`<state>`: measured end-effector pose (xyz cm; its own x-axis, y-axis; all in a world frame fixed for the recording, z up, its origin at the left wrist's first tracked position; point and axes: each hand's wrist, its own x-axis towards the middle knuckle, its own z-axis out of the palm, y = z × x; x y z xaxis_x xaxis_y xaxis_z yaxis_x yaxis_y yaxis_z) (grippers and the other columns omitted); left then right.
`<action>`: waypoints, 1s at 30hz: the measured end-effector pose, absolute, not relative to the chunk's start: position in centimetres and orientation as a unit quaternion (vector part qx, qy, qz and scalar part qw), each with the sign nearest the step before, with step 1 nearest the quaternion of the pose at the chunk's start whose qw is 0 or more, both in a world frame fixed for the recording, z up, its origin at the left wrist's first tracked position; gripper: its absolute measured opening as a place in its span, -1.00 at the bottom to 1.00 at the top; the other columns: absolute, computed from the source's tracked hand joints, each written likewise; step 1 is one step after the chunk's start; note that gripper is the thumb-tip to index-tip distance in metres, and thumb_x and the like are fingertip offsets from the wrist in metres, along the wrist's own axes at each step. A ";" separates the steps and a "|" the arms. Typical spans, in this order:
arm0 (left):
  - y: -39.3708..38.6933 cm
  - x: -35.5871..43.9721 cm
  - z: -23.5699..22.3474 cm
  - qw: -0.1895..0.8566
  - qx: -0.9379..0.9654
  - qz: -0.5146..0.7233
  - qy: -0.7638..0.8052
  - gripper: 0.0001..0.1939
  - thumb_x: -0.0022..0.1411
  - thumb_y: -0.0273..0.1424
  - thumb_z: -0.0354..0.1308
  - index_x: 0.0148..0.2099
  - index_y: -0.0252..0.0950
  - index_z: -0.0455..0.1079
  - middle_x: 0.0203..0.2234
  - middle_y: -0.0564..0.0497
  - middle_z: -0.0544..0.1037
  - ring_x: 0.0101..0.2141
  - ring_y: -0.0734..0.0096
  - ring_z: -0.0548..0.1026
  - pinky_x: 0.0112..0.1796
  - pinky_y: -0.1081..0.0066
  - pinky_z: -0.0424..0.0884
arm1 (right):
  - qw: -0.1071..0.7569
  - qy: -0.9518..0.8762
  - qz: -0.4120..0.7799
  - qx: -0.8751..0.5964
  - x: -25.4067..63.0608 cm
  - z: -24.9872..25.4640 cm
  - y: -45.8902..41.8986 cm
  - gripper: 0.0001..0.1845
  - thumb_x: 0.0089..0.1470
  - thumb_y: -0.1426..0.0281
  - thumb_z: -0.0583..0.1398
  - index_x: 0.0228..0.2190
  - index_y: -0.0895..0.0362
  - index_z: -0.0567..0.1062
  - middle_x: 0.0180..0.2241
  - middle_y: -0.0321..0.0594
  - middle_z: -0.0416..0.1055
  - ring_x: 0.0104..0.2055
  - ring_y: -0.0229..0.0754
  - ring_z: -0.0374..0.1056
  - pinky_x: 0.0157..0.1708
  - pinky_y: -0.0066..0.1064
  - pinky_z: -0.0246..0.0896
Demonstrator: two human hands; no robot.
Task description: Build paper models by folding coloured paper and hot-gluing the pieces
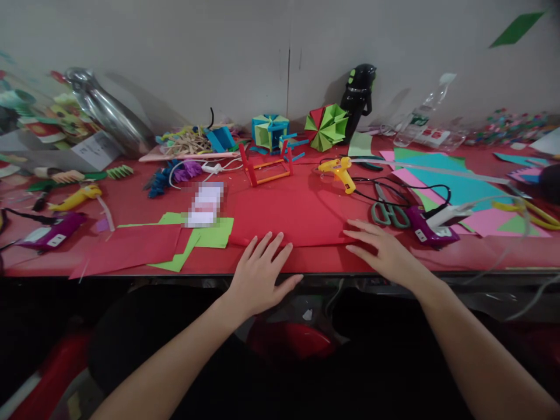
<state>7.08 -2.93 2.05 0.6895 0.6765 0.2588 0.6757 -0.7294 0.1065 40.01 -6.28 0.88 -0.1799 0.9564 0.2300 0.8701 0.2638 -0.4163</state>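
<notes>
A sheet of red paper (293, 213) lies on the red table in front of me. At its near left edge rests my left hand (260, 274), palm down with the fingers spread. My right hand (382, 248) reaches its right edge, fingers stretched out and apart. Neither hand grips anything. Just beyond the paper stands a small frame of red and orange sticks (269, 172). A yellow glue gun (339, 172) lies past the sheet's far right corner. Grey-handled scissors (389, 213) are close to my right hand.
Green paper (214, 233) and red sheets (135, 248) lie left, by a blurred-out phone-like rectangle (205, 204). To the right are a purple power socket (431, 227), cables and coloured paper (459, 181). Folded-paper shapes (326, 127), a black bottle (359, 96) and a clear bottle (422, 114) stand behind.
</notes>
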 end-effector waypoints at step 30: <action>0.1 12.8 8.1 0.176 0.888 0.368 0.211 -0.80 0.45 -0.33 0.06 -0.03 -0.28 0.46 -0.17 -0.06 0.63 -0.16 0.32 0.57 -0.12 0.33 0.45 | 0.468 -0.762 0.083 -0.440 34.5 7.5 -5.0 -0.92 0.19 0.42 0.26 -0.27 0.02 0.56 -0.30 -0.21 0.53 -0.24 -0.13 0.47 -0.22 -0.26 0.43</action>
<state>12.75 0.14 8.11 0.6406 0.5048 0.5787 0.2457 -0.8487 0.4683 34.50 -5.02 7.45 -0.1746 0.7473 0.6411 0.5927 0.5997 -0.5376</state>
